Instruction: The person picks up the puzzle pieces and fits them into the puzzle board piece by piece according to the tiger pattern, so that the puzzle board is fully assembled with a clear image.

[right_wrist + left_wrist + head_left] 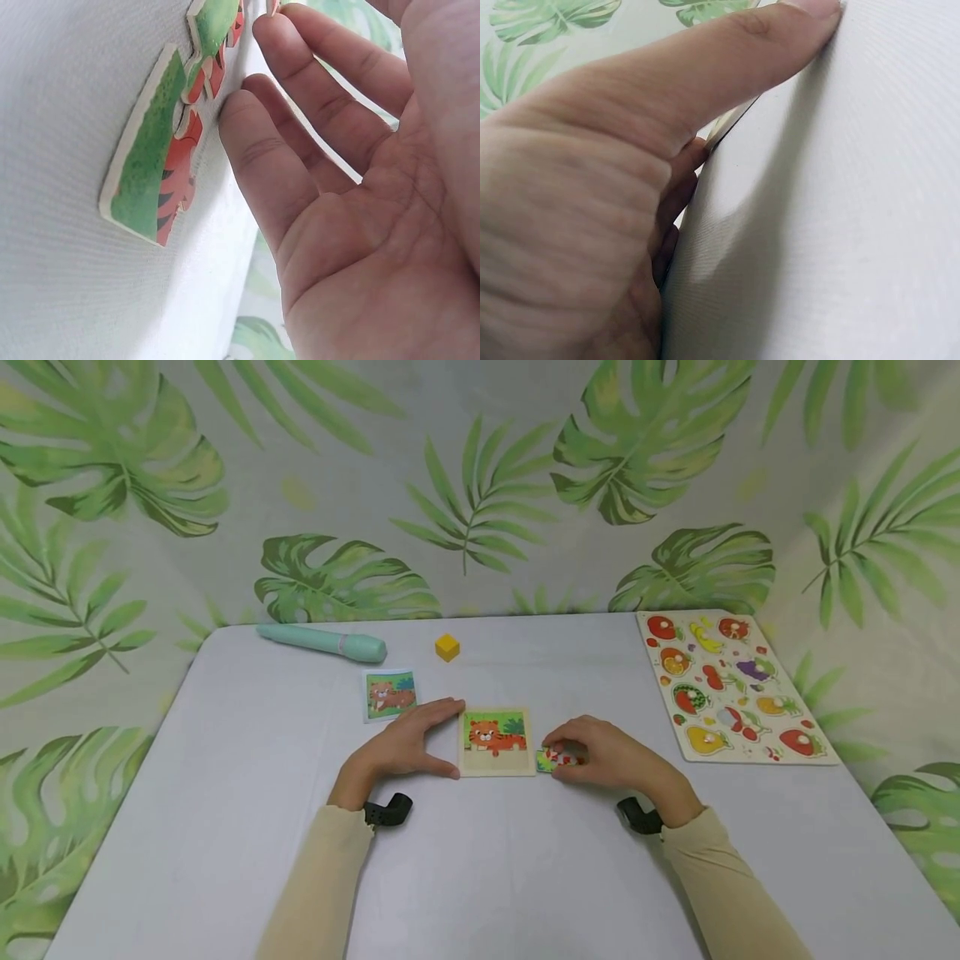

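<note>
A square wooden puzzle board [495, 768] lies mid-table, a tiger picture filling its upper part and bare wood showing along the bottom. At its left side is my left hand [401, 743], index finger at the upper corner and thumb near the lower one. In the left wrist view, the thumb [727, 56] stretches past the board's edge. Just right of the board, my right hand [607, 756] pinches a small green puzzle piece [543, 761] between thumb and index finger. Loose puzzle pieces [161, 169], green and orange-striped, lie under the palm in the right wrist view.
A tiger picture card [390, 695] lies behind the left hand. Farther back are a mint-green pen-shaped object [322, 642] and a yellow cube [447, 647]. A fruit peg puzzle [731, 685] occupies the back right of the white table [480, 877].
</note>
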Available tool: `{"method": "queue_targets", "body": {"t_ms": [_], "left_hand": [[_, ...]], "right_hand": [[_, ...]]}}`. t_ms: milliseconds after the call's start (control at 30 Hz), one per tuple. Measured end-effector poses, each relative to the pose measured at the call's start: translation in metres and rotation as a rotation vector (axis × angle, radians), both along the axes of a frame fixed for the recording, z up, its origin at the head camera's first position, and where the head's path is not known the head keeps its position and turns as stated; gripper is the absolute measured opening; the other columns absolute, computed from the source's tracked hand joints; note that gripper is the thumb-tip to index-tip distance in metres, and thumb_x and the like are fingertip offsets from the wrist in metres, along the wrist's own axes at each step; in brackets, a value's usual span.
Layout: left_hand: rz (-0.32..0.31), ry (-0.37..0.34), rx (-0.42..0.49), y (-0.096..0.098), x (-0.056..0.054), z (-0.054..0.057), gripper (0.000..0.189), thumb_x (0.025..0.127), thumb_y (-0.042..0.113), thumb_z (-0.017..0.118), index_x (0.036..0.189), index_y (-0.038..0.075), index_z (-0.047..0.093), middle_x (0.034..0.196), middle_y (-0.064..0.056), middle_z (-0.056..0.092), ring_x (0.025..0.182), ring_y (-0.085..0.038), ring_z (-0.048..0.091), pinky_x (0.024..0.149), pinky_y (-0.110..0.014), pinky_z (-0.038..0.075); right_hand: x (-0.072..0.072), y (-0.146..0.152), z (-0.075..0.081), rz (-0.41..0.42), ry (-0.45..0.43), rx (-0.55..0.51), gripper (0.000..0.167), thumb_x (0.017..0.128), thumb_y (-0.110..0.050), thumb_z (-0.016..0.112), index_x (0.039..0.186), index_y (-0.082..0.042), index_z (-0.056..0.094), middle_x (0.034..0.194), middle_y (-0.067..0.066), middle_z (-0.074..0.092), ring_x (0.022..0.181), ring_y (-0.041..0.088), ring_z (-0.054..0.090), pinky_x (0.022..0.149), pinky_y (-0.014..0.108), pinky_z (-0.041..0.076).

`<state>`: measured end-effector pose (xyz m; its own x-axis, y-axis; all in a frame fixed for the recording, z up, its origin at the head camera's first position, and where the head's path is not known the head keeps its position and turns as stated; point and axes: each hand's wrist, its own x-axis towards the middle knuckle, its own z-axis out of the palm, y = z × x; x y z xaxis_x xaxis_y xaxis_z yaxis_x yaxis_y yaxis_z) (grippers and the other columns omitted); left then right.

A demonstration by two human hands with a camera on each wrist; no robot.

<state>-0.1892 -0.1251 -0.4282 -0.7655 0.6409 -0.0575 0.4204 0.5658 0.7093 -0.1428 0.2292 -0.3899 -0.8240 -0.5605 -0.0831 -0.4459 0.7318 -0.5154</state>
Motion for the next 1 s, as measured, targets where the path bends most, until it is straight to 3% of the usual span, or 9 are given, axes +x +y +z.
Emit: {"method": "queue_targets", "body": {"t_ms": [367,667,1000], "left_hand": [[0.001,0.007,0.003,0.000,0.000,-0.001,0.105,0.075,0.043,0.092,0.161,0.020,0.038,0.168,-0.001,0.033,0.157,-0.027,0.024,0.126,-0.053,0.024],[-0.013,0.024,0.012,0.000,0.001,0.000,0.105,0.075,0.042,0.093,0.161,0.017,0.038,0.167,-0.004,0.034,0.157,-0.027,0.025,0.126,-0.052,0.025],[-0.022,0.035,0.026,0.001,0.001,-0.001,0.104,0.075,0.040,0.093,0.160,0.014,0.039,0.167,-0.006,0.035,0.157,-0.030,0.026,0.126,-0.053,0.024]], "right_hand": [[0.001,-0.001,0.001,-0.018,-0.010,-0.006,0.038,0.090,-0.029,0.082,0.124,-0.015,0.073,0.113,-0.004,0.070,0.098,0.013,0.056,0.087,0.035,0.052],[0.001,-0.002,0.002,0.004,0.030,-0.025,0.038,0.090,-0.025,0.082,0.124,-0.012,0.071,0.114,-0.003,0.070,0.100,0.013,0.062,0.089,0.036,0.055],[-0.001,-0.005,0.011,0.000,0.017,-0.079,0.040,0.090,-0.021,0.081,0.127,-0.010,0.069,0.113,-0.003,0.071,0.106,0.020,0.066,0.095,0.046,0.056]]}}
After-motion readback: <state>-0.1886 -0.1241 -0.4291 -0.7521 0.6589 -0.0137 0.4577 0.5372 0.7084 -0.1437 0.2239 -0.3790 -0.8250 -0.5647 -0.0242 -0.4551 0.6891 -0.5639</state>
